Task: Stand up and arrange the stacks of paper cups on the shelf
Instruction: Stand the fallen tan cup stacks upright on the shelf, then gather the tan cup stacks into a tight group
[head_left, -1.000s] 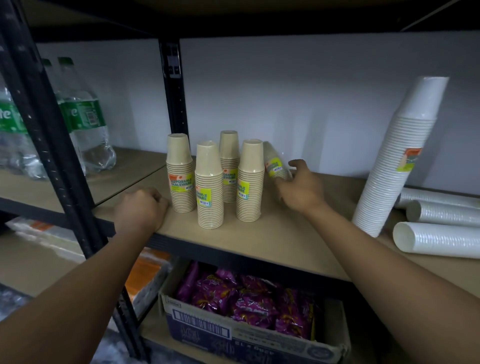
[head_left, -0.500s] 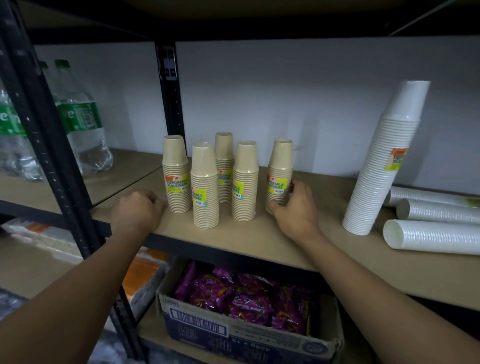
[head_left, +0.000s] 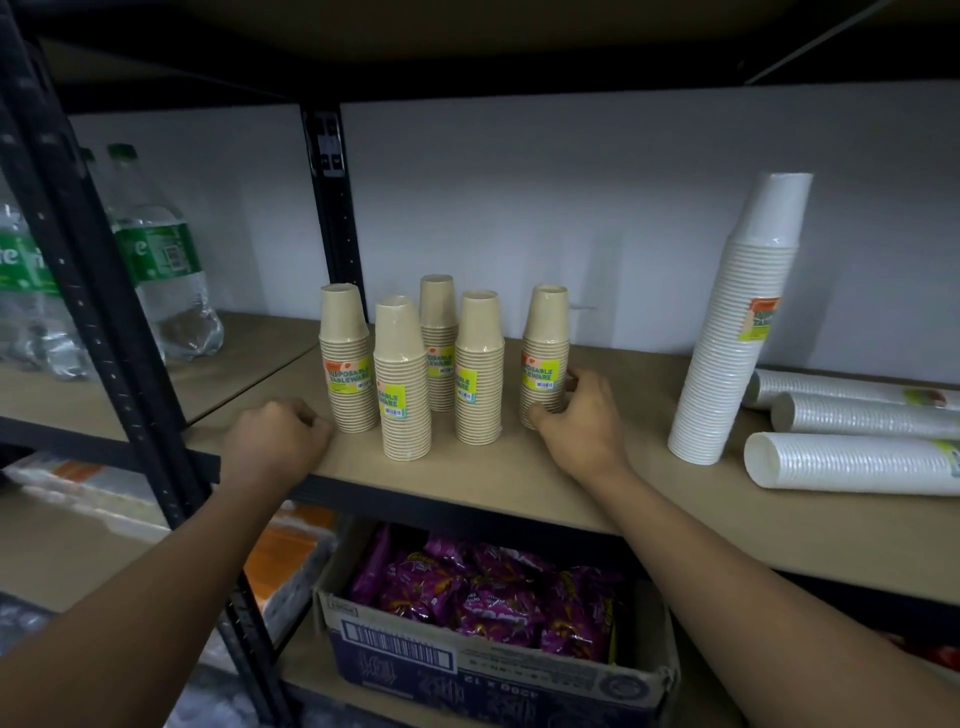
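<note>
Several short tan paper cup stacks with yellow labels stand upright on the wooden shelf (head_left: 467, 483). A group of them (head_left: 402, 384) stands close together, and one tan stack (head_left: 545, 343) stands a little apart to the right. My right hand (head_left: 582, 426) grips the lower part of that stack, thumb on its left and fingers on its right. My left hand (head_left: 275, 441) lies as a fist on the shelf's front edge, just left of the group, holding nothing. A tall white cup stack (head_left: 737, 322) stands leaning further right.
Three white cup stacks (head_left: 852, 460) lie on their sides at the far right. Green-labelled bottles (head_left: 161, 270) stand on the left shelf behind a black upright post (head_left: 104, 291). Below the shelf sits a cardboard box (head_left: 467, 670) of purple snack packs.
A second ago the rightmost tan stack was tilted in my right hand; it now stands upright with the hand still round its base. My left hand has stayed put.
</note>
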